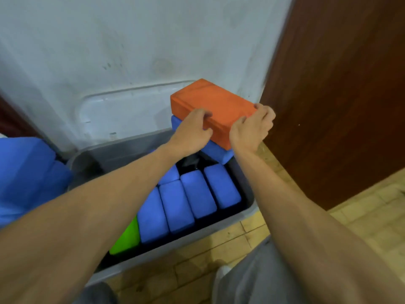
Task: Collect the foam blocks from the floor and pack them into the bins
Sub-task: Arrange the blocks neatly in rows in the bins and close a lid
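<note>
Indoor room, likely home: scuffed white wall [131, 40], wooden door [339, 95], parquet floor [361, 216].

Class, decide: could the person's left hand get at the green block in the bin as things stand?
Probably yes. The green block lies uncovered at the near end of the bin, below the left forearm; the left hand must first release its grip on the orange block.

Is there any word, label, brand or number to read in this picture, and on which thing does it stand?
No text can be read anywhere.
The orange block, the blue blocks and the grey bin show no print.
A small dark mark on the clear lid is too blurred to read.
</note>
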